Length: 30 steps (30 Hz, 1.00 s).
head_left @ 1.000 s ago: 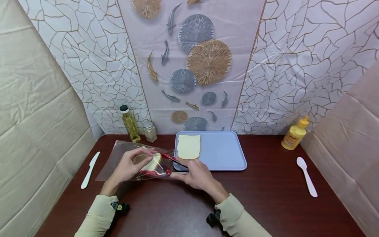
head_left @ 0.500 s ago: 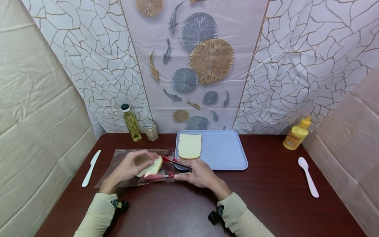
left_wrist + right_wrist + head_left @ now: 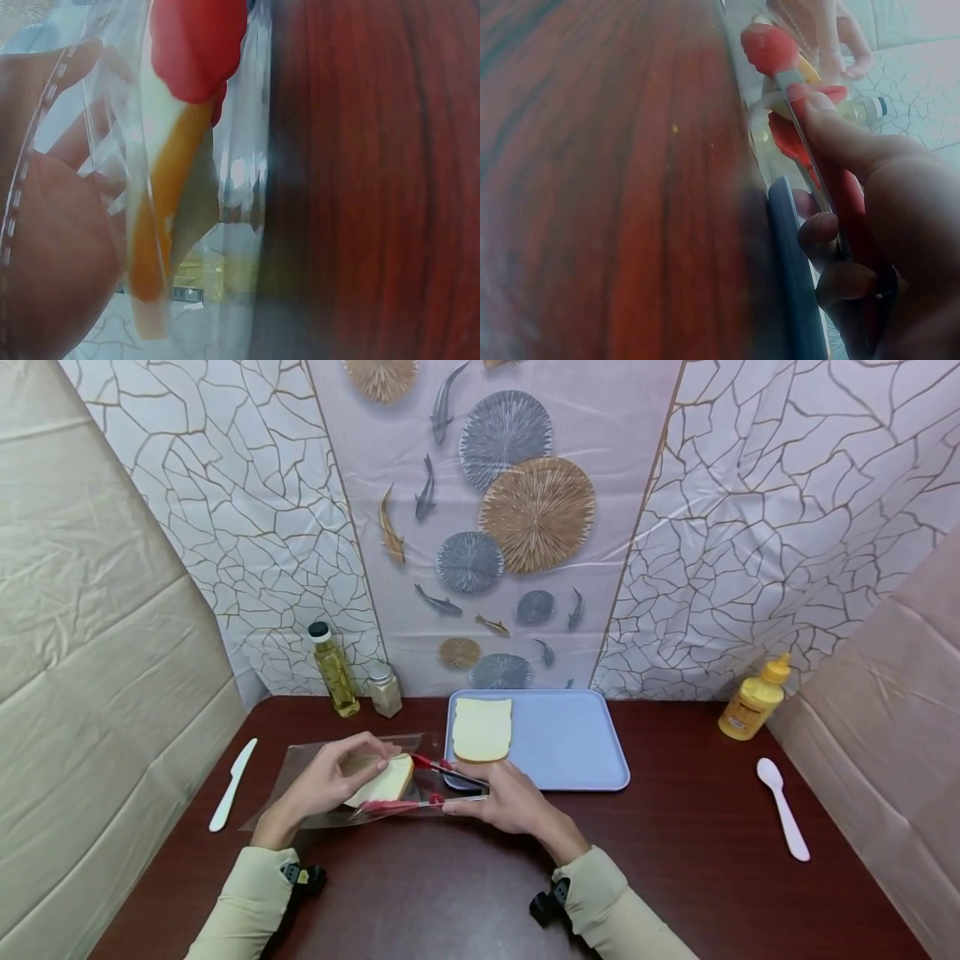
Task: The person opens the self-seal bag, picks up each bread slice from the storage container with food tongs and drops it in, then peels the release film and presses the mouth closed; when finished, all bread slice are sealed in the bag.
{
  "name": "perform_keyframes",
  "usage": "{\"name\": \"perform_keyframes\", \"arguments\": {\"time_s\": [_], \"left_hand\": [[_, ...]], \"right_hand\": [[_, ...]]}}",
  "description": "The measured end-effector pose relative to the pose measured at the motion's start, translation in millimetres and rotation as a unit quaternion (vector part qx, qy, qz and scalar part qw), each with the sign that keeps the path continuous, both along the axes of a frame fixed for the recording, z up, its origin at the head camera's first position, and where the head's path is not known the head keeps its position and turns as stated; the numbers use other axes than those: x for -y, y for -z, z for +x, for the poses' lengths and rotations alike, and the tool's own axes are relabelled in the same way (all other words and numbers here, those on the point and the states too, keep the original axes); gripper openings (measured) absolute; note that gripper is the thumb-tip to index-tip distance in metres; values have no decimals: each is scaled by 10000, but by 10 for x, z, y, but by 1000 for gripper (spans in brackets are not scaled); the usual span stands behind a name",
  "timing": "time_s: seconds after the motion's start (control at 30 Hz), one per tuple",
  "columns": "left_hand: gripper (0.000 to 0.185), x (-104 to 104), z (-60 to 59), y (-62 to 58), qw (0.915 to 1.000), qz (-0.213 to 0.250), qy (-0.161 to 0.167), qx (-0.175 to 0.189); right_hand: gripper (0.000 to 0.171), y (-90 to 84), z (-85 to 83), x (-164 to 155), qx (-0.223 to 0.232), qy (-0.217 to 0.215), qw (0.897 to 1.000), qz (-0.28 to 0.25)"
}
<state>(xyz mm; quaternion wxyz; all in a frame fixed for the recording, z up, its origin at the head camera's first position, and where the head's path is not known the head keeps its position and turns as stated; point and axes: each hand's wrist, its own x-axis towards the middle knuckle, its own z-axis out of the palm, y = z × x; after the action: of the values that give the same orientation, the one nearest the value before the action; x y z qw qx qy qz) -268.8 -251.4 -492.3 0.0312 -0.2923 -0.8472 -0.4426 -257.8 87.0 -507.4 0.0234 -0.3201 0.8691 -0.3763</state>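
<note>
Red-tipped tongs [image 3: 420,787], held in the right hand [image 3: 502,802], fingers curled round both arms, reach into the mouth of a clear plastic bag [image 3: 300,777] lying at nine o'clock from the blue tray [image 3: 570,743]. Head view: left hand [image 3: 322,785] pinches the bag around a bread slice [image 3: 378,781], thumb and fingers closed on it through the film. One slice [image 3: 482,729] already lies on the tray's left end; by my judgement the second slice is not yet out of the bag, so lifting it clear and setting it down remain. Dark wood table [image 3: 675,860] also carries an oil bottle [image 3: 333,670] and small jar [image 3: 385,690] at eleven o'clock, mustard bottle [image 3: 752,697] at two, white knife [image 3: 231,785] at nine, white spoon [image 3: 782,808] at three.

Left wrist view: slice [image 3: 161,225] seen edge-on, pale crumb with orange-brown crust, a red tong pad [image 3: 196,45] pressing its upper end inside the film; palm [image 3: 52,247] behind.

Right wrist view: fingers [image 3: 840,142] wrapped on the tong arms, red pads [image 3: 769,46] closing on the slice beyond the tray rim [image 3: 791,255].
</note>
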Motion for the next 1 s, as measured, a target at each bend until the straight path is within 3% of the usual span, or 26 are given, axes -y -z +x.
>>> {"name": "perform_keyframes", "arguments": {"time_s": [0.27, 0.57, 0.8, 1.0], "left_hand": [[12, -21, -4, -15, 9996, 64, 290, 32], [15, -70, 48, -63, 9994, 55, 38, -350], [14, -187, 66, -82, 9974, 339, 553, -311], [12, -144, 57, -46, 9991, 72, 286, -317]], "right_hand": [[71, -26, -11, -12, 48, -119, 9996, 246], [72, -5, -17, 55, 421, -242, 9978, -459], [73, -11, 2, 100, 189, -118, 9995, -201], [74, -16, -7, 89, 213, -107, 9995, -184]]}}
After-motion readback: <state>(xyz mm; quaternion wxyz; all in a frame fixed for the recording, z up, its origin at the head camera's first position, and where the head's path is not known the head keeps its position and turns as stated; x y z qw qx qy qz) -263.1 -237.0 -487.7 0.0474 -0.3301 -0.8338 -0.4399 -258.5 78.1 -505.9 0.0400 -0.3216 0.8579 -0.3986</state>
